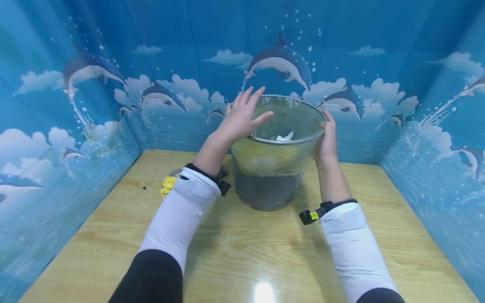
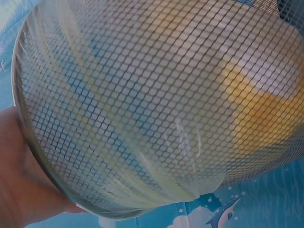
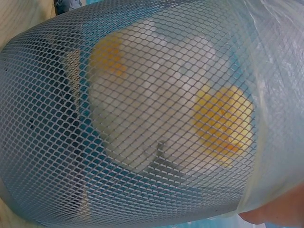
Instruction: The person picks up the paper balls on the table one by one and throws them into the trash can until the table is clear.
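Observation:
A grey wire-mesh wastebasket (image 1: 267,191) stands upright on the table, lined with a pale yellowish see-through plastic bag (image 1: 273,162) folded over its rim. Inside lies crumpled white material (image 1: 284,137); through the mesh in the right wrist view, white (image 3: 152,90) and yellow crumpled pieces (image 3: 223,123) show. My left hand (image 1: 242,115) is at the basket's left rim, fingers spread and straight, thumb reaching over the opening. On the right side, my right hand (image 1: 328,139) holds the rim, its fingers bent over the edge. The left wrist view shows part of a hand (image 2: 21,173) beside the rim.
Behind my left forearm, yellow crumpled pieces (image 1: 168,184) and some dark grey material lie on the wooden table (image 1: 242,248). A small dark speck (image 1: 144,188) lies farther left. A blue dolphin-print curtain (image 1: 189,59) surrounds the table at the back and sides.

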### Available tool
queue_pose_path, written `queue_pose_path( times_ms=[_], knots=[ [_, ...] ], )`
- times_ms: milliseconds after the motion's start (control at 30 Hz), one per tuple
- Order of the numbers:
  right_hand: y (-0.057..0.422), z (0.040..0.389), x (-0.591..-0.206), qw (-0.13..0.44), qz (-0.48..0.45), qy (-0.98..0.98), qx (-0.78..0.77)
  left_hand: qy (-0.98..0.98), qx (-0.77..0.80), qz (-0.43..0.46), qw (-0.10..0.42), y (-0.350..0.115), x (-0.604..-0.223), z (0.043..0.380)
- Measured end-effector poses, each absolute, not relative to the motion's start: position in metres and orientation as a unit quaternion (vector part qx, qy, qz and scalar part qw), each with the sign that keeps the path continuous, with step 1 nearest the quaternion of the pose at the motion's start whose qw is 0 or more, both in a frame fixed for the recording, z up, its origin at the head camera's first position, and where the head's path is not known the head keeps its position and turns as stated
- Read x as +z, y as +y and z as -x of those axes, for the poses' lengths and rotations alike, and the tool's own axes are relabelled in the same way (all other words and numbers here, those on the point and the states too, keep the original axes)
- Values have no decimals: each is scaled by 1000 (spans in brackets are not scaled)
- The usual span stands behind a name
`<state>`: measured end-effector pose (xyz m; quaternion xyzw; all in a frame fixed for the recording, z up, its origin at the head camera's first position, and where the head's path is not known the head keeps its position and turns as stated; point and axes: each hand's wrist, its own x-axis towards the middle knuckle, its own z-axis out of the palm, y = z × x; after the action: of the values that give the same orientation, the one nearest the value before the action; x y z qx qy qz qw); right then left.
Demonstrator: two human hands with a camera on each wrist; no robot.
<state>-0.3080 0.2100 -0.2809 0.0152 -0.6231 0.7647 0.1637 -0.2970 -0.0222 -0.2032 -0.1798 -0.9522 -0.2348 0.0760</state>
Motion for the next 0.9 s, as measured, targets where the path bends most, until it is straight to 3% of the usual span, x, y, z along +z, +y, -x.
queue_pose_path(
  times_ms=[467, 700, 900],
  knots=[
    [210, 307, -281, 160, -12, -621, 767, -938, -283, 158, 122, -47, -213, 286],
    [208, 306, -280, 161, -20, -619, 769, -923, -321, 144, 158, -87, -224, 275],
    [209, 304, -278, 163, -16, -627, 762, -928, -319, 116, 151, -125, -239, 272]
  ],
)
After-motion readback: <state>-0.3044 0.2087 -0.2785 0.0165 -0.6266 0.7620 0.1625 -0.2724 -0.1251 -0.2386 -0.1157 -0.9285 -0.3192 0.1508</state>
